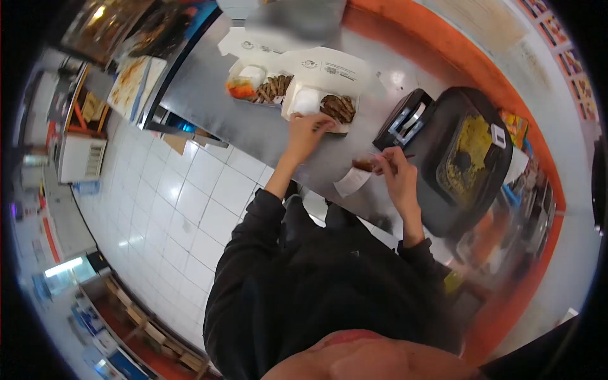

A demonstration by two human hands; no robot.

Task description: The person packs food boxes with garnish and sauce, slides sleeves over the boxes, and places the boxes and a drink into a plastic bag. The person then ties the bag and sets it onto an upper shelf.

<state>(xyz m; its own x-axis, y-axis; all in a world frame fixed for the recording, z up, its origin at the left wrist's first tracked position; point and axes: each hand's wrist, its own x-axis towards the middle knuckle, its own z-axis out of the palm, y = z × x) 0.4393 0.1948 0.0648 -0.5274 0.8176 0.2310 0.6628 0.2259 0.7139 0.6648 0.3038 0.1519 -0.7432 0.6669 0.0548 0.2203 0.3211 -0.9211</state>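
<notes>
On the metal counter stand two open takeaway boxes. The right box [288, 104] holds a white mound of rice [306, 101] and dark sliced meat [337, 109]. My left hand [306, 136] is at its near edge, fingers bent over the rim by the meat. The left box [235, 68] contains rice, sliced meat [275, 88] and an orange-and-white shredded side [240, 87]. My right hand [397, 174] pinches a small bag of brown sauce [362, 164] above the counter. A white paper slip [351, 182] lies beside the bag.
A black device [405, 119] with an open lid, possibly a receipt printer, stands right of the boxes. Beyond it is a large black container [443, 209] with a yellow-patterned panel. An orange ledge [405, 39] borders the counter. A knife [140, 88] lies on a cutting board [120, 92] at left.
</notes>
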